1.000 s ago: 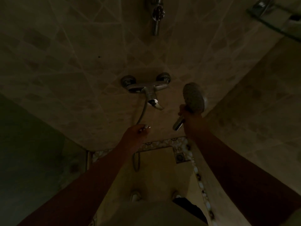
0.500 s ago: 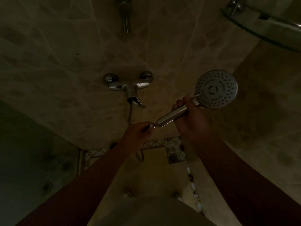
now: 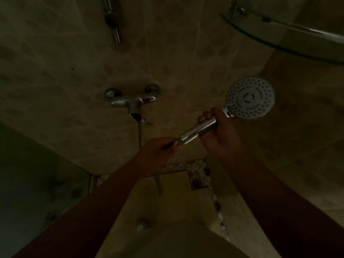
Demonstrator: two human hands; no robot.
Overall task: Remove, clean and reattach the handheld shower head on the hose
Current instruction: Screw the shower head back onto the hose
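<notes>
The chrome shower head (image 3: 250, 97) faces me with its round nozzle plate, up at the right. My right hand (image 3: 218, 134) is closed around its chrome handle just below the plate. My left hand (image 3: 158, 151) is closed on the hose end, which touches the handle's lower tip; the joint itself is partly hidden by my fingers. The hose (image 3: 140, 135) runs from the wall mixer down behind my left hand and shows again beneath it.
A chrome wall mixer (image 3: 133, 100) with a lever sits on the tiled wall ahead. The riser bar's lower end (image 3: 113, 21) hangs above it. A glass corner shelf (image 3: 279, 36) juts out at upper right. A floor drain (image 3: 195, 182) lies below.
One second ago the head was edge-on and apart from the hose end. Since then my right hand turned its face toward me and brought the handle's tip to the hose end in my left hand.
</notes>
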